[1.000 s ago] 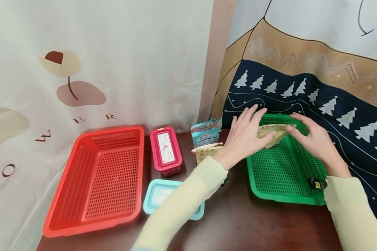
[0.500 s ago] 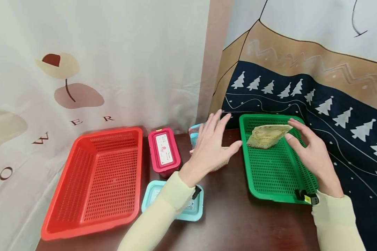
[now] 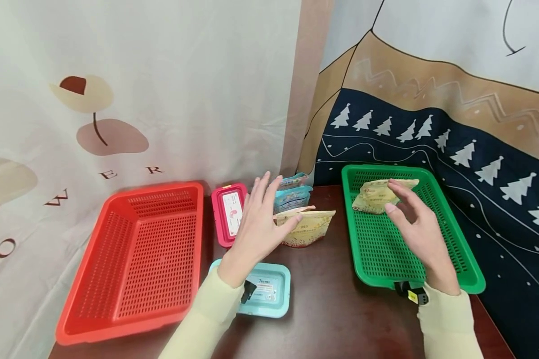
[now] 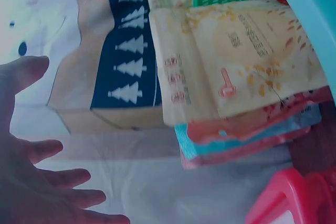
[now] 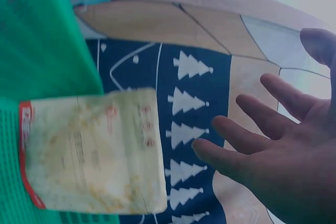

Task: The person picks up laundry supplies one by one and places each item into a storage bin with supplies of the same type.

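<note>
My left hand, fingers spread and holding nothing, hovers over the lidded boxes just left of a row of standing pouches. In front of that row is a cream-coloured pouch; blue pouches stand behind it. The left wrist view shows the cream pouch's printed face beside the spread fingers. My right hand holds nothing either, its fingers extended above the green basket. Another cream pouch leans inside that basket at its far left corner, and the right wrist view has this pouch apart from the fingers.
A red basket stands at the left of the dark wooden table. Between it and the pouches are a magenta lidded box and, nearer, a light blue lidded box. Printed curtains hang behind.
Both hands have moved left. The left hand has drawn away from the green basket past the pouches, uncovering them. The right hand has come away from the pouch's edge; the pouch stays in the basket.
</note>
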Demonstrator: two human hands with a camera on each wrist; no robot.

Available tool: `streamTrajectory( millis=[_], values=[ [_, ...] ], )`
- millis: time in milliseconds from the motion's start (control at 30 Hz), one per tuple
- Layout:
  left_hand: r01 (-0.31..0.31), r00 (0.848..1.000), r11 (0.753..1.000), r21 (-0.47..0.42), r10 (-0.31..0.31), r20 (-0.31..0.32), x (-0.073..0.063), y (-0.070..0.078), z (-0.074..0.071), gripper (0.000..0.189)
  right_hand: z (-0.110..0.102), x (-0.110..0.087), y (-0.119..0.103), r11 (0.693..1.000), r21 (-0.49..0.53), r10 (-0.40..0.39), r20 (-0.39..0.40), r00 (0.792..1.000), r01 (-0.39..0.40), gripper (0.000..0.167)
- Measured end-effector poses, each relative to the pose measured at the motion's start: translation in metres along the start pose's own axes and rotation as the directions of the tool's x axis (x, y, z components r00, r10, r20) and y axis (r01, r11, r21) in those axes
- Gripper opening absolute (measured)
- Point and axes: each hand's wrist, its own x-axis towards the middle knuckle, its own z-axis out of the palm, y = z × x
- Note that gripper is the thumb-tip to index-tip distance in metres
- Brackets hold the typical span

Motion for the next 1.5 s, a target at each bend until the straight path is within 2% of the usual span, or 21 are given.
streamTrajectory(
  millis=[233,400,500,733,867,1033,1267,1500],
  values=[
    [0.080,0.996,0.997,-0.017,-0.080,-0.040,-0.011,-0.017,-0.006,0.090,0.026,-0.004,-0.007,0.994,0.105,0.027,0.031,0.999,-0.030,0.058],
    [0.135,0.988,0.990,-0.027,-0.137,-0.074,-0.020,-0.026,0.000,0.086,0.052,-0.005,-0.008,0.976,0.214,0.027,0.021,0.999,-0.030,0.061],
    [0.153,0.984,0.988,-0.037,-0.156,-0.088,-0.024,-0.029,0.006,0.086,0.068,-0.006,-0.009,0.967,0.249,0.056,-0.004,0.998,-0.053,0.062],
    [0.176,0.980,0.981,-0.087,-0.183,-0.078,-0.024,-0.031,0.024,0.086,0.096,-0.003,-0.011,0.963,0.211,0.177,-0.015,0.984,-0.170,0.072],
    [0.213,0.975,0.970,-0.113,-0.219,-0.042,-0.021,-0.030,0.030,0.087,0.109,-0.002,-0.008,0.964,0.160,0.215,-0.004,0.977,-0.212,0.079],
    [0.245,0.969,0.964,-0.106,-0.246,0.004,-0.018,-0.028,0.033,0.085,0.121,-0.001,-0.002,0.962,0.117,0.243,0.029,0.970,-0.245,0.086],
    [0.202,0.979,0.978,-0.051,-0.201,0.028,-0.011,-0.026,0.036,0.065,0.128,0.000,0.001,0.960,0.068,0.268,0.043,0.962,-0.271,0.084],
    [0.168,0.986,0.986,-0.006,-0.168,0.016,-0.008,-0.026,0.038,0.045,0.128,-0.001,-0.001,0.959,0.038,0.279,0.070,0.958,-0.282,0.070]
  ],
)
